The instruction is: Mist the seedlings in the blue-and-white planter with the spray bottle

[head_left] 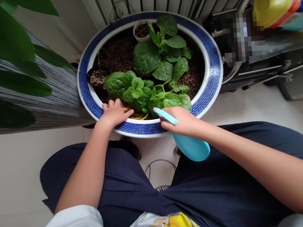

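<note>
A large planter [215,63] with a blue patterned rim holds soil and several green leafy plants [147,58]. My right hand [180,116] is closed round the neck of a light blue spray bottle [193,147], its pink-tipped nozzle pointing left at the near leaves. The bottle's body hangs below the hand, just outside the near rim. On the near left rim rests my left hand [116,113], fingers spread and reaching over the soil beside the small-leaved plant [136,90]. Nothing shows in that hand.
Inside the planter sit a small white pot [141,31] at the back and a dark pot [98,76] at the left. Large leaves [10,58] overhang the upper left. At right stands a metal-framed cart [233,73] with a yellow-topped bottle [276,2]. A white slatted panel [148,0] is behind.
</note>
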{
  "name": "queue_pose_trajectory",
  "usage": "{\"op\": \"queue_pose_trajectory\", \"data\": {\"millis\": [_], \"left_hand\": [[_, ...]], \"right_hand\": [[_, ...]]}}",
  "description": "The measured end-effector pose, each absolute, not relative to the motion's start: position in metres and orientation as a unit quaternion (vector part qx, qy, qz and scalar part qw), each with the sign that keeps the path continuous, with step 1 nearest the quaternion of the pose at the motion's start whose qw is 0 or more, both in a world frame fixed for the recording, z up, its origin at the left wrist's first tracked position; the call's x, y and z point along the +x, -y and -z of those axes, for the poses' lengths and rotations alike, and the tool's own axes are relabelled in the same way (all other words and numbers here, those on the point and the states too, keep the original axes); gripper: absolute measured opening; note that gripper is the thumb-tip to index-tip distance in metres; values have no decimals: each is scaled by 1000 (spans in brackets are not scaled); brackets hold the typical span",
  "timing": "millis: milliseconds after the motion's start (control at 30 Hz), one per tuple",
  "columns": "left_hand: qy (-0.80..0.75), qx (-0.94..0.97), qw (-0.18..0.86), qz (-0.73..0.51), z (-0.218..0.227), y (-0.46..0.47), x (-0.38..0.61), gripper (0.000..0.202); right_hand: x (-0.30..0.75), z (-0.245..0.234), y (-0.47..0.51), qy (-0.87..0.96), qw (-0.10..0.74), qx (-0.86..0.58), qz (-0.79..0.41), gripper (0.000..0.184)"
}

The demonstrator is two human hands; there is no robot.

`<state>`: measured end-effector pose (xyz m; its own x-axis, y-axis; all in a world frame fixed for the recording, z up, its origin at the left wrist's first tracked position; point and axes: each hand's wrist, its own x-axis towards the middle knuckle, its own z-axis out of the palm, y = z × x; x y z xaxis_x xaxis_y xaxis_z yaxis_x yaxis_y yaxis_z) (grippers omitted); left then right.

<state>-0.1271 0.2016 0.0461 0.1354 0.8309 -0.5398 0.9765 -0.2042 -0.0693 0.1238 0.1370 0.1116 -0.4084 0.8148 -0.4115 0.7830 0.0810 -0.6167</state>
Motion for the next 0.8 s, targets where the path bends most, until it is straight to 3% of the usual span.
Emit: {"op": "queue_pose_trajectory", "data": {"millis": [433,800], "left_hand": [[-585,732,179,298,-47,-207,-118,44],[-577,758,167,255,-49,-195,-110,52]], "right_hand": [[126,-107,-138,734,36,-548,-400,7],[141,-121,-151,713,169,-549,-402,6]]}}
